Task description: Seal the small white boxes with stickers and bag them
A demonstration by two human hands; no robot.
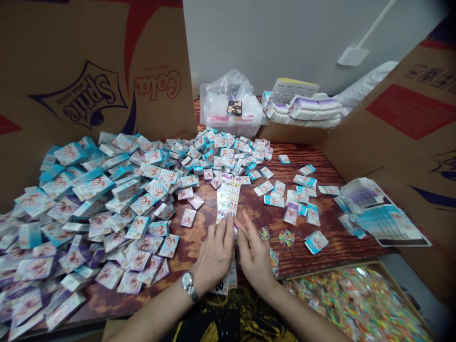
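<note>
A large carton (89, 52) with inverted print is positioned behind and to the left of the printed sheet (228, 197). A heap of small boxes (138, 202) is spread across the surface (304, 154), to the left of the sheet and behind it. A wristwatch (187, 281) is worn on the left wrist. The left hand (215, 251) is laid over the near end of the sheet, its fingers held side by side; whether it is clamped cannot be told. The sheet is laid flat, its far end left uncovered. Behind it, a clear plastic bag (231, 97) is placed. The right hand (254, 254) is held at the sheet's near right corner, fingertips brought close to the left hand; its grip cannot be determined. To the right of the sheet, candy packets (286, 238) and loose cartons (301, 194) are scattered. Farther right, a box (377, 264) is filled with similar packets, and flat cartons (386, 213) are stacked against a second large carton (399, 114).
</note>
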